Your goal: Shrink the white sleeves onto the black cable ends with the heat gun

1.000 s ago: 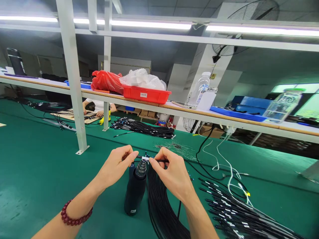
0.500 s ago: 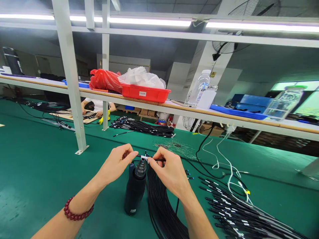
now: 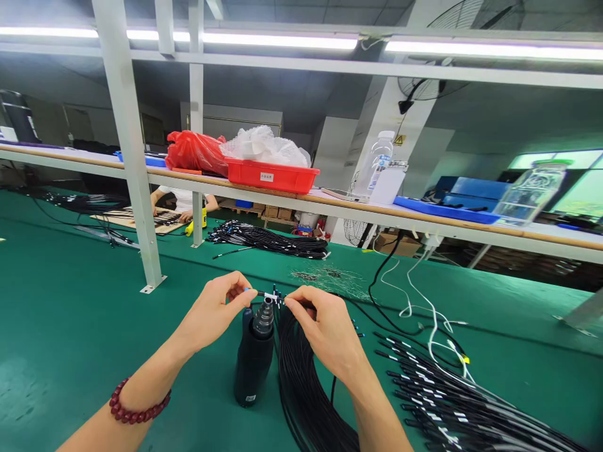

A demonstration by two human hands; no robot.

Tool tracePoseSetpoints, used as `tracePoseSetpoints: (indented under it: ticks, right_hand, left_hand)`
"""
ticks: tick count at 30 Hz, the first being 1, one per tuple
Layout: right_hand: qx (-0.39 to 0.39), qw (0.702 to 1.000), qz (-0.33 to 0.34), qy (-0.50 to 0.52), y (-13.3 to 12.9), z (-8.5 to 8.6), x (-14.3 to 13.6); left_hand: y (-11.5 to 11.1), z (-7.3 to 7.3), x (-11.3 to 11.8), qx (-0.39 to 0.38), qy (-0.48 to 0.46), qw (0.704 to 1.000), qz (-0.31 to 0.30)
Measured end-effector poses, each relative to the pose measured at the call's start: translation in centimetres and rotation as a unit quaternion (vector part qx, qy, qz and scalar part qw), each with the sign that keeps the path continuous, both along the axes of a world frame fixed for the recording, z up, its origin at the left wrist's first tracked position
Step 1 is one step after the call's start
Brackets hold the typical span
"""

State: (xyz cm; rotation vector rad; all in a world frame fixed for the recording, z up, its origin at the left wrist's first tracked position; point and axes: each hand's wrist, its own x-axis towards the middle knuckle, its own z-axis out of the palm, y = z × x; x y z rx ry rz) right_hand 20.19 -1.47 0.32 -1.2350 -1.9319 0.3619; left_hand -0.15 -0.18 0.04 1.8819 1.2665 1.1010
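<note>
Pinched shut by the bare left hand [image 3: 211, 314], the thin black cable with a white sleeve [image 3: 270, 296] is held crosswise, sloping slightly down rightward, at the upright black heat gun's [image 3: 254, 370] nozzle mouth, its sleeve nearer the likewise pinched bare right hand [image 3: 328, 323].

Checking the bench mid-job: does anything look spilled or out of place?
Yes: thin, pale, wiry strands lie scattered loose on the flat green tabletop beyond the right hand. They look odd beside the gathered, long black cables.
</note>
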Motion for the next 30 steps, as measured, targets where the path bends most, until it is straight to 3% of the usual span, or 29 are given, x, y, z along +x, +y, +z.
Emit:
tracePoseSetpoints:
  ticks: [9, 30]
  right_hand:
    - [0.01, 0.999, 0.012, 0.039, -0.04, 0.05, -0.37]
    - [0.016, 0.999, -0.003, 0.042, 0.33, -0.19, 0.08]
  left_hand:
    - [0.36, -0.58, -0.23, 0.018, 0.048, 0.999, 0.005]
    - [-0.08, -0.14, -0.24, 0.012, 0.0, 1.0, -0.005]
